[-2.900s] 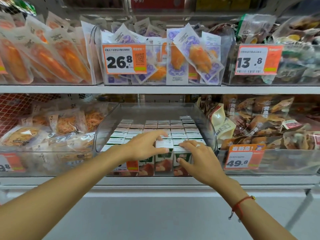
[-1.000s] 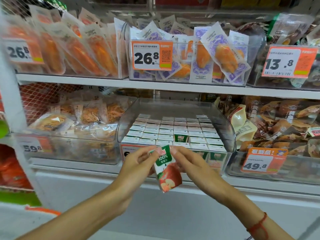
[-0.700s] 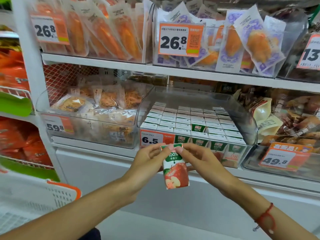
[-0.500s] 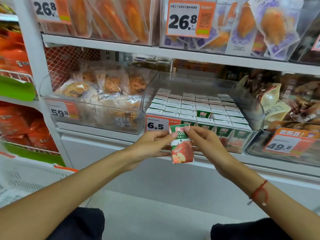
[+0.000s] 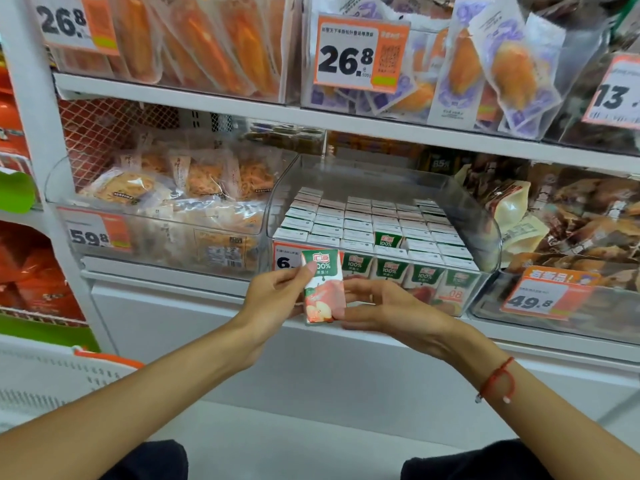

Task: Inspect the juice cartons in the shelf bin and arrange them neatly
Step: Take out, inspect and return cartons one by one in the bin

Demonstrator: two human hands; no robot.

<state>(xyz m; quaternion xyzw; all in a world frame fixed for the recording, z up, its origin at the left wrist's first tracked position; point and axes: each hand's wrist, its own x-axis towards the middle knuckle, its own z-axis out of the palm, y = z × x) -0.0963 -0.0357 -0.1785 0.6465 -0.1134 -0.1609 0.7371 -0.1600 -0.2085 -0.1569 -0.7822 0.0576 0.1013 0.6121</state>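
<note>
A small green-and-red apple juice carton (image 5: 322, 285) is held upright in front of the shelf edge. My left hand (image 5: 277, 299) pinches its upper left side between thumb and fingers. My right hand (image 5: 384, 308) holds its lower right edge, fingers behind it. Behind, a clear plastic shelf bin (image 5: 485, 230) holds several rows of the same juice cartons (image 5: 363, 226), seen from their white tops. One carton (image 5: 386, 239) in the middle shows its green face in a gap where a carton is out.
Clear bins of packaged snacks stand to the left (image 5: 156, 216) and right (image 5: 571, 237) of the juice bin. Orange price tags (image 5: 360, 53) hang on the bins. The upper shelf (image 5: 311, 116) overhangs the bin. A white basket (image 5: 52, 375) is at lower left.
The carton was lifted out of the bin and brought down in front of the shelf. My right hand has slid from the carton's top to its lower right edge. The view shifted left and down.
</note>
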